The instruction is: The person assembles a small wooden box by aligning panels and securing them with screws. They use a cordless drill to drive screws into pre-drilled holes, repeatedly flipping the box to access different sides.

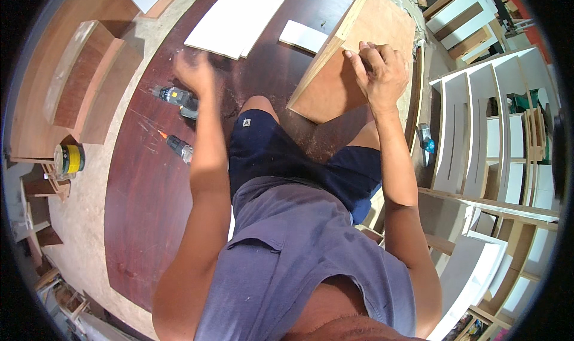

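Observation:
My right hand (385, 78) rests on a tilted, box-like plywood piece (338, 84). Its fingers are bent and the thumb stands apart, with nothing visible between them. Smeared by motion, my left hand (194, 75) is over the dark reddish-brown board (140, 221), and its fingers cannot be made out. Just below that hand lies a cordless drill (174, 96), partly covered by my wrist. A second drill (178, 148), with an orange-tipped bit, lies beside my left forearm, which hides its rear part.
Long white boards (239, 15) and a short white piece (302, 36) lie on the dark board's far part. At the left are a wooden frame (84, 81) and a yellow-and-black round container (70, 159). White shelving (472, 131) stands at the right.

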`<action>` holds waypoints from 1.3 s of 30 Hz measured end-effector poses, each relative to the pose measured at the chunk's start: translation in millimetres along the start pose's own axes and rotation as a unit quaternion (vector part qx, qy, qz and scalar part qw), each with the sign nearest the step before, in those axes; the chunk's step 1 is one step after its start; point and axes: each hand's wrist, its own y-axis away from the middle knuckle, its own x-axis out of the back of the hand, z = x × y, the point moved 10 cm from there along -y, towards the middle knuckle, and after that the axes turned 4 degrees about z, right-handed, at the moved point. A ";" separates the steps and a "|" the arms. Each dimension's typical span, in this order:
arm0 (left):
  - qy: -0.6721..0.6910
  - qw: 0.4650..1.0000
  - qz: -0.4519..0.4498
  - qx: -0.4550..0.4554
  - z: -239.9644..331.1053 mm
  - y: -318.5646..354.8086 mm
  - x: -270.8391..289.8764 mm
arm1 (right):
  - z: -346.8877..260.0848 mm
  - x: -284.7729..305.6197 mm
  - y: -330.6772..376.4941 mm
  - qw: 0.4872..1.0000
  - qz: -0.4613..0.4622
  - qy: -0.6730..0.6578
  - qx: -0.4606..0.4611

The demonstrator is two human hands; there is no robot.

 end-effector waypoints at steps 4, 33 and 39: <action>0.445 0.821 -0.357 0.001 170.4 100.2 -89.2 | -12.0 -0.8 -5.2 0.999 0.019 -0.008 0.028; 0.100 0.882 -0.458 0.044 32.3 177.1 6.6 | 74.4 6.3 39.5 0.989 0.054 -0.135 -0.007; -0.043 0.920 -0.364 0.142 -29.3 187.9 150.6 | 133.4 23.7 65.8 0.921 0.221 -0.044 -0.318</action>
